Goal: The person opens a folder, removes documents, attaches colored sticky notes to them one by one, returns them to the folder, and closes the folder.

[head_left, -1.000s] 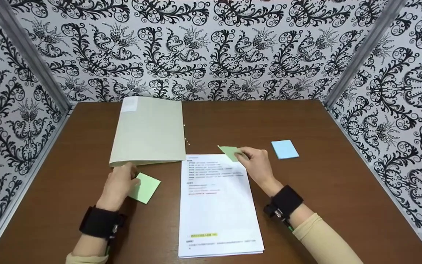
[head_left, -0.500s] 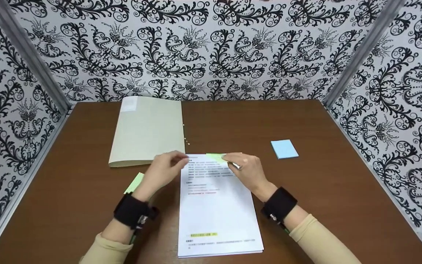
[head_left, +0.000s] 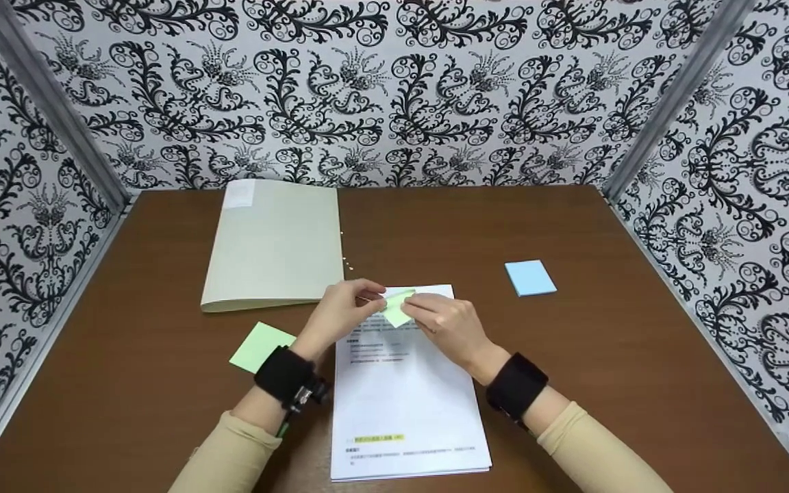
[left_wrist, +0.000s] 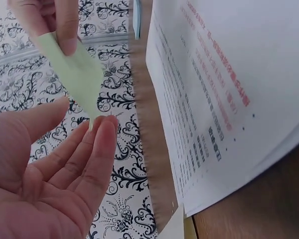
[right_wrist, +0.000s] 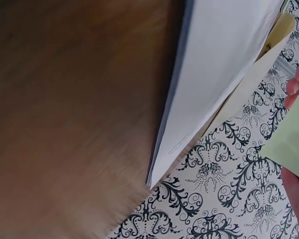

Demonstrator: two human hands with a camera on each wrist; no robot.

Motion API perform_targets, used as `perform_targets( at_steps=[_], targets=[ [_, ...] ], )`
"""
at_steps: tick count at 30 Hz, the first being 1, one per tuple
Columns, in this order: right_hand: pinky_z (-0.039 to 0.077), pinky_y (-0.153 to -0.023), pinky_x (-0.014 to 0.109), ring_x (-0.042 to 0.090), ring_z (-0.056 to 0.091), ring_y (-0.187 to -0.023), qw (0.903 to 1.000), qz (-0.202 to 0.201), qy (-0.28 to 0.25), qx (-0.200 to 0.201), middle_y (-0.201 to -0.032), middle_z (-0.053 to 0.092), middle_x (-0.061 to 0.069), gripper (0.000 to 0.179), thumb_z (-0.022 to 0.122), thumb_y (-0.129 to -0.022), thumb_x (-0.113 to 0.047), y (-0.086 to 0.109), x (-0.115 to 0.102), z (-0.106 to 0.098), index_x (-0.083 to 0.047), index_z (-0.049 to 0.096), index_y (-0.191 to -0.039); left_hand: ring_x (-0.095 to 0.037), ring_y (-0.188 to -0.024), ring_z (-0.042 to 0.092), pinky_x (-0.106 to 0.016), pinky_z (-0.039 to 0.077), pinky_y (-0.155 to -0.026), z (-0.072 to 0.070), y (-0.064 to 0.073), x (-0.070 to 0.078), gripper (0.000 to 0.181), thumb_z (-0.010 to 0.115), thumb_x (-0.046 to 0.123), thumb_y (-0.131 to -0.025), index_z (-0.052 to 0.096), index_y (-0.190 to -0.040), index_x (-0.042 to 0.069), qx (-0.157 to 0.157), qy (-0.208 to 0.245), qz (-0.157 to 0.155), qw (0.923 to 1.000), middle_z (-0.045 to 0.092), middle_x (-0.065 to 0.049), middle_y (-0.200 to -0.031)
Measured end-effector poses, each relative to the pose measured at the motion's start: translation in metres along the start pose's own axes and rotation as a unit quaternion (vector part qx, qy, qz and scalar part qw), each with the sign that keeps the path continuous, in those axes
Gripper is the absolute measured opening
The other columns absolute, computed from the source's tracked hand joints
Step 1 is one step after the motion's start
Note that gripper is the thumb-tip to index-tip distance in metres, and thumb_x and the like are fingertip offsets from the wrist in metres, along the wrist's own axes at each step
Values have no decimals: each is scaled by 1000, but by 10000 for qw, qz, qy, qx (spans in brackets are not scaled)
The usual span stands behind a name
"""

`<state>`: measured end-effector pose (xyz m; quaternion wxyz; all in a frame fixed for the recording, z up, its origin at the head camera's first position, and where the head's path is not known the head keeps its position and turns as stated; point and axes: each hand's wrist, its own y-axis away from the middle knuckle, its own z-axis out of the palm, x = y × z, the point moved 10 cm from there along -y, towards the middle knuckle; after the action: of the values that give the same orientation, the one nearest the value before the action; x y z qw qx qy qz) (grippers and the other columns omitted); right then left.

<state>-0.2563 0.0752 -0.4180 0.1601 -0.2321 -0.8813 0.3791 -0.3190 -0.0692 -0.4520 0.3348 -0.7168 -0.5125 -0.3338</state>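
My right hand [head_left: 453, 332] pinches a single light green sticky note [head_left: 395, 313] above the top part of a stack of printed sheets [head_left: 411, 404]. In the left wrist view, the thumb of that hand presses on the note [left_wrist: 77, 74] near its upper end. My left hand [head_left: 340, 315] has come in from the other side. Its fingertips are right at the note's lower tip, while the thumb stands apart from them. The right wrist view shows the note [right_wrist: 289, 139] at its right edge, where both hands are partly cut off.
A green sticky note pad [head_left: 257, 346] lies left of the sheets, partly behind the left wrist. The cream folder [head_left: 278, 246] is at the back left. A blue sticky note pad [head_left: 530, 278] lies to the right. Patterned walls [head_left: 394, 96] enclose the table [head_left: 627, 342].
My left hand has moved right, from the green pad to the note over the sheets. My right hand has brought the note slightly left and down, and the note is turned.
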Motion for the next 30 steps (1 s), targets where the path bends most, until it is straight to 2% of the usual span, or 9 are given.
perform_targets(
  at_steps=[6, 9, 11, 15, 17, 20, 24, 26, 30],
  targets=[
    [62, -75, 33, 21, 76, -96, 9999, -103, -36, -37, -102, 77, 4, 23, 86, -81, 2, 1, -3, 3, -10, 82, -99, -26, -91, 73, -42, 59, -85, 2, -6, 6, 16, 73, -3, -94, 77, -110, -2, 39, -113, 331, 9994, 77, -13, -99],
    [62, -80, 34, 22, 75, -101, 9996, -132, -114, -234, -105, 76, 4, 23, 87, -81, 1, 2, -4, 7, -11, 81, -99, -24, -88, 72, -40, 59, -82, 2, -7, 7, 14, 72, -5, -94, 78, -107, -1, 72, -235, 408, 9989, 77, -12, -98],
    [61, -85, 36, 24, 74, -104, 9989, -113, -180, -419, -108, 77, 5, 21, 90, -81, -7, 2, -3, 10, -11, 81, -100, -23, -87, 71, -39, 59, -81, 2, -7, 7, 14, 72, -4, -95, 79, -105, 1, 89, -339, 434, 9984, 77, -10, -99],
    [60, -90, 38, 25, 70, -109, 9963, 180, -431, -721, -113, 76, 8, 33, 91, -82, -29, 2, 4, 14, -8, 80, -104, -23, -90, 71, -39, 59, -81, 0, -6, 7, 13, 72, -2, -96, 81, -103, 4, 132, -513, 427, 9977, 78, -9, -100],
    [59, -89, 38, 26, 68, -109, 9938, 487, -604, -801, -114, 75, 9, 34, 88, -86, -31, 1, 10, 16, -6, 80, -107, -23, -91, 71, -39, 59, -82, -1, -5, 6, 13, 73, -2, -95, 81, -102, 5, 159, -614, 395, 9972, 78, -9, -100],
    [59, -87, 39, 27, 66, -111, 9860, 1036, -802, -1030, -117, 72, 11, 28, 84, -91, -20, 0, 20, 21, -4, 77, -112, -24, -90, 70, -40, 58, -82, -3, -3, 5, 12, 74, -3, -94, 82, -97, 6, 165, -811, 353, 9959, 77, -8, -98],
    [59, -86, 40, 29, 65, -109, 9674, 1644, -1009, -1641, -117, 68, 12, 27, 79, -95, -12, 0, 27, 36, -2, 72, -119, -23, -86, 69, -39, 57, -79, -4, -3, 3, 11, 75, -3, -94, 81, -92, 7, 75, -1041, 253, 9942, 77, -7, -95],
    [58, -85, 40, 29, 67, -105, 9590, 1761, -1216, -1861, -115, 68, 13, 24, 76, -97, -11, 0, 27, 44, -1, 72, -118, -23, -86, 69, -39, 57, -79, -4, -3, 1, 11, 75, -3, -93, 81, -91, 7, 25, -1087, 203, 9939, 77, -7, -95],
    [58, -83, 39, 28, 69, -96, 9491, 1769, -1790, -1895, -107, 71, 13, 17, 70, -100, -8, -4, 22, 51, 1, 73, -114, -26, -90, 70, -41, 57, -82, -5, -3, 1, 9, 76, -2, -93, 81, -93, 6, -44, -1115, 203, 9935, 78, -7, -95]
  ],
)
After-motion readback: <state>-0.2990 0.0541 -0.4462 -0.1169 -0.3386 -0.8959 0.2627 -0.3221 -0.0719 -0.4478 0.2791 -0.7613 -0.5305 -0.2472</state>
